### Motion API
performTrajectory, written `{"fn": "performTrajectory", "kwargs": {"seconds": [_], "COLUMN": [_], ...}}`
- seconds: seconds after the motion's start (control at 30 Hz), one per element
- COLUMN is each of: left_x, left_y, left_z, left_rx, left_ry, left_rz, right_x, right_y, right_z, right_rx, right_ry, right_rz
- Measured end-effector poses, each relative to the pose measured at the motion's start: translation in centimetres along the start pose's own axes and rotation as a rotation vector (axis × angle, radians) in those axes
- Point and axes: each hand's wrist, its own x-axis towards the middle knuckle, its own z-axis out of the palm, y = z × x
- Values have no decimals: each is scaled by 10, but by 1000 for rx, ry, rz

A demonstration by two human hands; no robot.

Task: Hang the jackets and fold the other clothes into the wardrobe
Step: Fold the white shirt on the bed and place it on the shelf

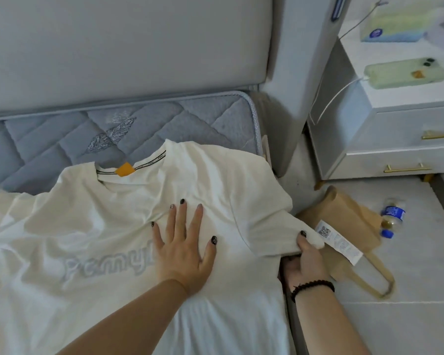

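Only the head view to go on here, so this is all from that one angle looking down at the bed.

Progress-wise I'd say it's early. A white t-shirt (108, 226) lies spread face up on the mattress (62, 139), collar toward the headboard (113, 42), and it isn't folded yet. No wardrobe, hanger or jacket shows anywhere, so I can't tell how much of the pile is already dealt with. My guess is the first fold on this shirt is only just being set up, and the folding plus the putting away are all still to come.

The left hand (182, 249) lies flat on the chest of the shirt, fingers straight and spread, pressing the cloth down. The right hand (306, 254) pinches the sleeve end at the edge of the bed, thumb on top and the other fingers curled underneath, right by a long white tag (340, 243) with a printed code.

Texture stuff: the shirt looks like soft thin cotton, wrinkled all over, with pale raised lettering across the front and an orange label (124, 169) at the neck. The mattress is quilted blue-grey with stitched leaves. The headboard is smooth and padded. On the tiled floor there's a tan cloth bag (349, 221) and a small plastic bottle (392, 213). A phone (405, 73) is charging on the white nightstand (395, 139).
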Motion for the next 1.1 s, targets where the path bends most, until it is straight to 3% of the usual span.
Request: {"fn": "performTrajectory", "kwargs": {"seconds": [0.2,0.37,0.5,0.73,0.87,0.93,1.0,1.1], "left_x": [-1,-1,49,171,193,190,188,196], "left_y": [3,7,45,158,194,203,208,206], "left_z": [-6,-24,-51,-57,-35,-27,-22,-27], "left_rx": [-34,-85,-230,439,896,1055,1023,649], "left_ry": [-25,-38,23,-248,-521,-572,-573,-489], "left_rz": [10,88,258,509,494,483,519,559], "right_x": [-21,-36,-39,-11,2,8,17,17], "right_y": [1,15,16,12,9,7,6,0], "right_z": [-8,-11,-16,-9,-10,-11,-10,-3], "right_rx": [159,276,188,188,203,157,54,-9], "right_ry": [74,15,-93,-38,14,68,137,221], "right_rz": [-284,-203,-134,36,96,63,16,-120]}}
